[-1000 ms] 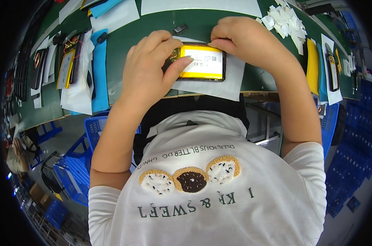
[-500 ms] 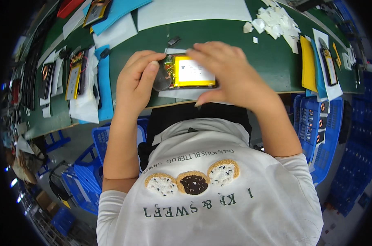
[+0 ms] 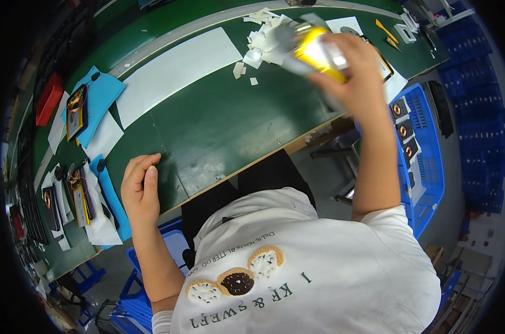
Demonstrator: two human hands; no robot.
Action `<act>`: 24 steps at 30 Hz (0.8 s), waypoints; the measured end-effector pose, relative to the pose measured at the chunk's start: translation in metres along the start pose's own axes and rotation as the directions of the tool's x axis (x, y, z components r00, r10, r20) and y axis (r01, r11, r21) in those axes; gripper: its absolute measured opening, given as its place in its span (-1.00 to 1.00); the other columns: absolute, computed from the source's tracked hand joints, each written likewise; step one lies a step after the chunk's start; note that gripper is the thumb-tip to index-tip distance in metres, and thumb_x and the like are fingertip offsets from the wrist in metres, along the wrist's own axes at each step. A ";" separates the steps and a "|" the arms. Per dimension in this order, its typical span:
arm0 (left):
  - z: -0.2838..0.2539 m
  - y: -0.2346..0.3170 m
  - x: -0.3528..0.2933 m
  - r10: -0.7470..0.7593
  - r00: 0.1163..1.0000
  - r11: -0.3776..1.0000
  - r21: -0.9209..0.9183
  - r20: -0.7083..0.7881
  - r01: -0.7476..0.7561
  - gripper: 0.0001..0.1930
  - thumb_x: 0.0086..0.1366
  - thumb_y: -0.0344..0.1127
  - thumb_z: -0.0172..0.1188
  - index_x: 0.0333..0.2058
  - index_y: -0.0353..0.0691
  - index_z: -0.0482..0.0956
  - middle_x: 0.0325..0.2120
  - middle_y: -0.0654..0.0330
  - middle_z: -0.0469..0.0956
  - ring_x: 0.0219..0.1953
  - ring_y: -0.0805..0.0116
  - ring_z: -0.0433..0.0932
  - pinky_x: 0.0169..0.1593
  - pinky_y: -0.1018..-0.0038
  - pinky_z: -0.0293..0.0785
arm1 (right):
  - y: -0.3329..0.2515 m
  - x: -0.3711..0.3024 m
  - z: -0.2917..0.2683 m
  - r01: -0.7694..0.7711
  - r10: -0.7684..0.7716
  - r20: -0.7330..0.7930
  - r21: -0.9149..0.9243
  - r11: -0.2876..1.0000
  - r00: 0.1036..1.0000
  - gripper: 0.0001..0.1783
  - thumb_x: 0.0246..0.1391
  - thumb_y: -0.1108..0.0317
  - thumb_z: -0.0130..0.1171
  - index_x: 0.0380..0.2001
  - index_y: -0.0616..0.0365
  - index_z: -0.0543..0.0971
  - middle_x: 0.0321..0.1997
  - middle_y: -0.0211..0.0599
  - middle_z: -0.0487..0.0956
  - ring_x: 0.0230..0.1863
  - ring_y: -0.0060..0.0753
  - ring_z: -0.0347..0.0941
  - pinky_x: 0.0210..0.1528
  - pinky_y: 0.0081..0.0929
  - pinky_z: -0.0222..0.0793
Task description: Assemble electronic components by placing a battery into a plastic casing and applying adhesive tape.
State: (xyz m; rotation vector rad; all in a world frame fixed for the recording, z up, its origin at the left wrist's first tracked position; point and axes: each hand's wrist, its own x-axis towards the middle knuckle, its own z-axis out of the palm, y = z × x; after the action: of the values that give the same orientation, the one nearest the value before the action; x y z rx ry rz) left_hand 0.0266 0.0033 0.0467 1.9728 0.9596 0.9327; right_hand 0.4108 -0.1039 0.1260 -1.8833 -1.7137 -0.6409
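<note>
My right hand (image 3: 357,72) is raised over the right part of the green table, closed on a flat battery pack (image 3: 318,53). The pack has a silver-white face and yellow edges, and motion smears its outline and the pale and grey parts around it. My left hand (image 3: 140,189) rests by the table's front edge at the left, fingers curled in and the thumb close to them, with nothing visible in it. Nearest to it lie a blue sheet (image 3: 109,192) and another opened battery pack (image 3: 81,203) on white paper.
White scraps (image 3: 261,44) are heaped behind the held pack. A long white sheet (image 3: 180,75) lies across the table's back. At far left are a red tray (image 3: 49,100) and a pack (image 3: 76,114) on blue sheet. A blue basket (image 3: 430,172) with coil parts stands at right.
The battery pack has been lifted off the table's front middle and carried right in my right hand. My left hand has let go of it. The view has turned to the right.
</note>
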 end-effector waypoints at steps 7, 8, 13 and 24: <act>-0.035 0.004 -0.038 0.000 0.999 0.983 0.181 -0.037 0.006 -0.83 0.24 -0.47 0.18 -0.20 -0.32 0.63 -0.27 0.08 0.58 -0.19 0.21 0.56 -0.10 0.46 0.44 | 0.059 -0.024 0.004 -0.276 0.307 0.105 -0.232 0.933 0.946 -0.37 -0.05 -0.04 0.36 0.09 -0.04 0.57 0.15 -0.09 0.52 0.18 0.01 0.40 0.23 -0.17 0.27; -0.037 0.008 -0.043 0.036 0.998 0.982 0.189 -0.053 -0.025 -0.82 0.22 -0.47 0.20 -0.19 -0.31 0.62 -0.27 0.08 0.57 -0.20 0.20 0.56 -0.11 0.45 0.44 | 0.064 -0.030 0.002 -0.164 0.168 0.002 -0.225 0.961 0.986 -0.40 -0.03 0.05 0.37 0.10 -0.02 0.56 0.17 -0.06 0.50 0.20 0.00 0.39 0.26 -0.19 0.24; -0.066 0.011 -0.070 0.168 0.953 0.866 0.500 -0.253 -0.020 -0.74 0.13 -0.42 0.30 -0.16 -0.22 0.63 -0.23 0.07 0.57 -0.15 0.05 0.52 -0.05 0.31 0.44 | -0.034 -0.056 -0.017 -0.290 0.273 0.100 0.405 0.867 0.957 -0.92 0.13 0.48 0.19 -0.32 0.28 0.57 -0.24 -0.18 0.57 -0.16 -0.26 0.50 -0.02 -0.44 0.38; -0.134 0.008 -0.109 -0.053 0.886 0.676 0.636 -0.461 0.372 -0.48 0.05 -0.26 0.41 0.05 -0.11 0.58 0.12 0.05 0.48 0.15 0.04 0.42 0.21 0.25 0.34 | -0.190 -0.053 0.045 0.077 -0.547 0.248 0.861 0.503 0.800 -0.85 -0.08 0.36 0.34 -0.60 0.11 0.56 -0.48 -0.36 0.49 -0.40 -0.19 0.41 -0.30 -0.29 0.31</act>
State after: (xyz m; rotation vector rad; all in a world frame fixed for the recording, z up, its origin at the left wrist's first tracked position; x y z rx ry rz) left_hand -0.1325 -0.0527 0.0848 2.2242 2.0151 0.9286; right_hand 0.2168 -0.1008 0.0677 -1.0433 -2.1675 0.5873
